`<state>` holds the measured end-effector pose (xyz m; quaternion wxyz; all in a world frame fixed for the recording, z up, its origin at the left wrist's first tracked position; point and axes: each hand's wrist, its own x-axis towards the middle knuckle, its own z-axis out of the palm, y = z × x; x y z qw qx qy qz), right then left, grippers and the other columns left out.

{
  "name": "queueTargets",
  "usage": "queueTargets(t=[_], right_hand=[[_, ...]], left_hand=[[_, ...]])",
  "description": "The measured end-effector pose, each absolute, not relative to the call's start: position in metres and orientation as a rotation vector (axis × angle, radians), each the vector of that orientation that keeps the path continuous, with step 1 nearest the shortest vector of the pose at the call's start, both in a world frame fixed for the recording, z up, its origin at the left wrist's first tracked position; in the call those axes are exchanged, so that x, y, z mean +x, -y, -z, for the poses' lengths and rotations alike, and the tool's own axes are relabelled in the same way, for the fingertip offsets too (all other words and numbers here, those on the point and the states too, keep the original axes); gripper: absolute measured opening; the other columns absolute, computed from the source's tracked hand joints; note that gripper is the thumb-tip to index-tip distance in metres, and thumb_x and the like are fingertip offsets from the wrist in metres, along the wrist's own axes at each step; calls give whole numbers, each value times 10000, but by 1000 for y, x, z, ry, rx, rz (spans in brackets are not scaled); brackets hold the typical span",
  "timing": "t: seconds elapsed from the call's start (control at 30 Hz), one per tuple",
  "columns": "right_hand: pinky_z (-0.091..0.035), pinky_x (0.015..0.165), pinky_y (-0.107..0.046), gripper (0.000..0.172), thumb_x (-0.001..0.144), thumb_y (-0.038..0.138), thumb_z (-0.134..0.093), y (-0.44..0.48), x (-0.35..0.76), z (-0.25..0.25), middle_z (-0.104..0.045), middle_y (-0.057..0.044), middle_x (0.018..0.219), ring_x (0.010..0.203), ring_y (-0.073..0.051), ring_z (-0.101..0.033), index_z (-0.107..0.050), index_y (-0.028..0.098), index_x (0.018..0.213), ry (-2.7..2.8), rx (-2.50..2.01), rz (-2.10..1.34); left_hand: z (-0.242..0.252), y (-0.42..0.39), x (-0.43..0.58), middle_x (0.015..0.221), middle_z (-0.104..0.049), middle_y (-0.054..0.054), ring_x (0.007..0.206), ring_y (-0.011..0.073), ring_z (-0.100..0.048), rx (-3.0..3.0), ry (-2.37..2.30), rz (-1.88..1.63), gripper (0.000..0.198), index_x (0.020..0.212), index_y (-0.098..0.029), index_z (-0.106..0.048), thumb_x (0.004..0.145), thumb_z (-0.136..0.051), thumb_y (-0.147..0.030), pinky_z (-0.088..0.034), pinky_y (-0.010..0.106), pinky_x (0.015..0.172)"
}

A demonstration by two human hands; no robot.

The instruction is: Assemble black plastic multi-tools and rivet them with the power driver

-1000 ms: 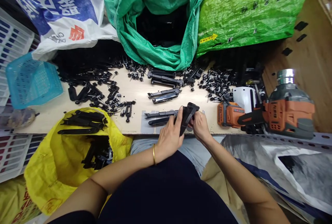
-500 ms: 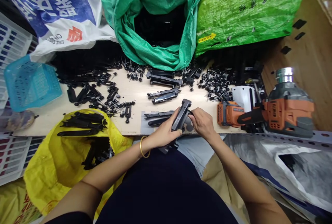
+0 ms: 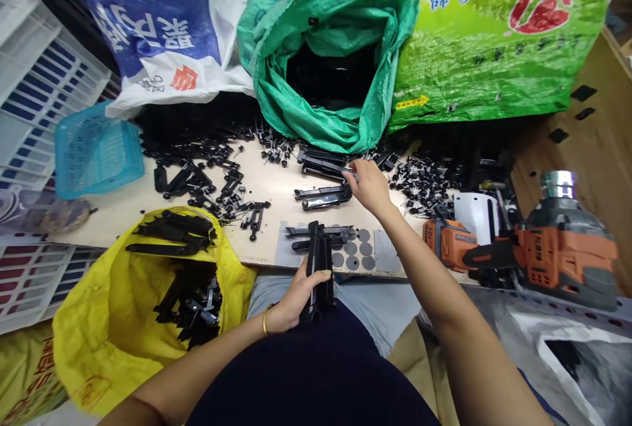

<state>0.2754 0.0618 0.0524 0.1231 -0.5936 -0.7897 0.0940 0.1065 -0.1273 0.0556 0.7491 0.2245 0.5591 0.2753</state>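
My left hand [image 3: 295, 295] is closed around a long black hinged plastic piece [image 3: 320, 261], held upright near the bench's front edge. It has two bars side by side, and its lower end lies against my dark clothing. My right hand [image 3: 371, 187] reaches to the back of the bench, its fingertips closed at the right end of a similar black plastic piece [image 3: 323, 166]. The fingertips partly hide that end. Just in front lies another black pair of bars [image 3: 323, 195]. Behind the held piece, more black bars [image 3: 296, 236] rest on a grey sheet with round discs [image 3: 351, 263].
Small black pin-like parts [image 3: 419, 182] and black clips [image 3: 197, 179] lie heaped along the bench. A green sack [image 3: 257, 51] stands behind, a yellow sack [image 3: 99, 320] front left. An orange power tool [image 3: 563, 248] and a blue basket [image 3: 99, 156] flank the work area.
My right hand has left the held piece and moved up to the black pieces at the back. My left hand has lowered its piece towards my body. The camera view has shifted.
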Motion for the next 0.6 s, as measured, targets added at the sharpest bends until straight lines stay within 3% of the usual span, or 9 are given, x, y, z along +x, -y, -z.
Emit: queueTargets(t=[0.1,0.27,0.43,0.53,0.6], right_hand=[[-353,781,-349,321,877,322,-510,-90,249,-45,-608,-175,1064,994,-290,-498,-562,93,1096,2545,-1746,-238],[-360,717,-291,292,942,288,-372,-95,234,-42,-616,-111,984,887,-204,-543,-629,154,974,2791,-1470,-467],[-340,731,-365,373,901,82,-264,-121,226,-35,-576,-224,1042,1005,-295,-488,-596,66,1069,2628,-1813,-39],[-335,765,-402,376,890,68,-262,-134,225,-28,-582,-247,1030,1029,-322,-470,-604,39,1045,2532,-1875,-13],[-335,785,-400,287,861,84,-373,-137,230,-26,-602,-228,1008,1015,-312,-477,-622,50,998,2501,-1854,-121]], left_hand=[[-47,121,108,939,-618,33,823,192,-612,335,-1204,-740,473,1153,-202,-464,741,-617,-377,-513,314,685],[-33,99,94,1168,-583,51,1118,191,-531,422,-1359,-975,477,1171,-208,-490,746,-633,-372,-418,310,970],[-35,89,81,1185,-583,59,1162,203,-506,476,-1377,-916,464,1170,-201,-493,760,-625,-374,-386,322,1006],[-33,90,82,1223,-558,73,1184,210,-489,490,-1391,-923,483,1198,-197,-475,774,-615,-384,-372,329,1019],[-28,90,83,1231,-546,75,1193,212,-481,513,-1423,-927,503,1218,-206,-461,777,-621,-387,-366,334,1024]])
